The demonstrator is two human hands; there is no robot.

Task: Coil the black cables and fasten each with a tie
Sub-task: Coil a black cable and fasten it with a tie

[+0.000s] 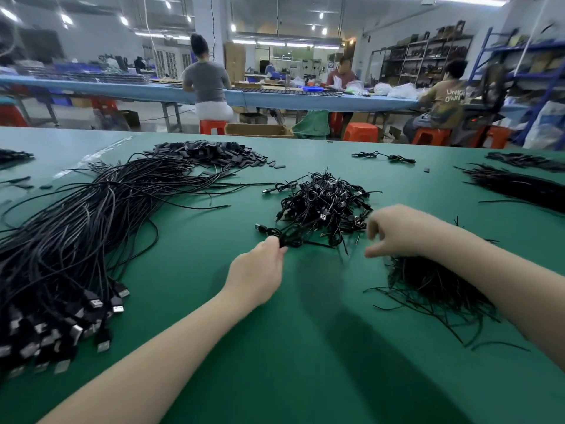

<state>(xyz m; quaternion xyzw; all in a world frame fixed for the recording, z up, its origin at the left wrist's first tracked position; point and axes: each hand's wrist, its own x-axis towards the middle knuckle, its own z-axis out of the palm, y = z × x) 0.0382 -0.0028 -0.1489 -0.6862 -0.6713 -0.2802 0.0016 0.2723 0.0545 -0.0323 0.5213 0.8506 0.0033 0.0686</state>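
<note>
My left hand [258,269] pinches a coiled black cable [289,235] at the near edge of a heap of coiled cables [324,203] on the green table [290,347]. My right hand [394,231] hovers just right of that heap with its fingers loosely curled and nothing visible in them; it is blurred. Under my right forearm lies a pile of thin black ties [434,289]. A large bundle of loose straight cables [91,228] with USB plugs spreads across the left of the table.
A pile of small black flat pieces [211,153] lies at the back of the table. More black strands [519,185] sit at the far right, and one coiled cable [385,157] lies alone near the far edge. People sit at a blue bench beyond.
</note>
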